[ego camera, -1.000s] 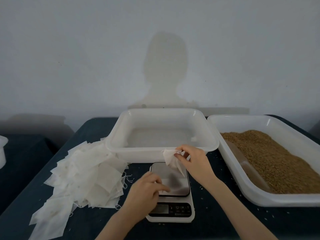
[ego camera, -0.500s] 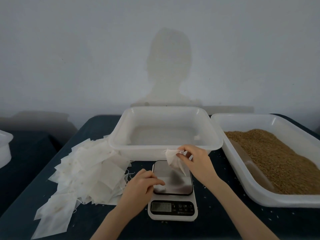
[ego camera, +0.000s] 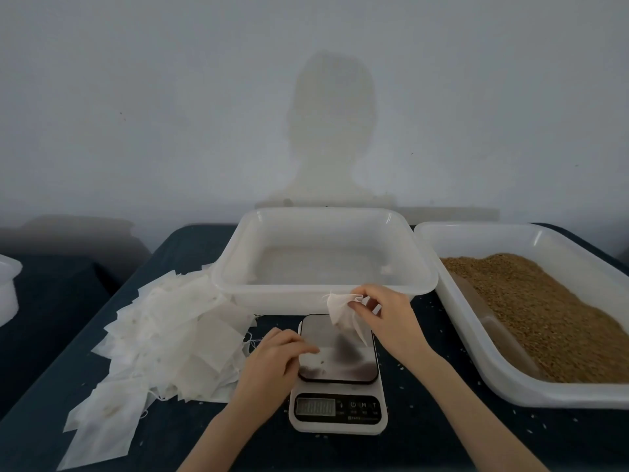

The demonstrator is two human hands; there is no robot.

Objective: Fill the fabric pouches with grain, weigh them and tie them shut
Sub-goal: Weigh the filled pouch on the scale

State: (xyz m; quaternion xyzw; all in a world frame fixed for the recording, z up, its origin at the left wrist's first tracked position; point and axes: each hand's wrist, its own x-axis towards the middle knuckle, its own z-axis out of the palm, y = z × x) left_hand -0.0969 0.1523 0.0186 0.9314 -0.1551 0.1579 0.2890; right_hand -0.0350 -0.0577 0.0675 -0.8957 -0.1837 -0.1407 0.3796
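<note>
One pouch pinched in right hand fingers, left hand fingers curled on one scale, two tubs.

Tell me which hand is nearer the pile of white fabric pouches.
Left. The left hand sits beside the pile of white fabric pouches, at its right edge; the right hand is farther right, above the scale.

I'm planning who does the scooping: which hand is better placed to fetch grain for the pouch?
The right hand, probably: it is beside the grain tray, but it pinches the pouch and would need to pass it to the left hand, by the scale.
</note>
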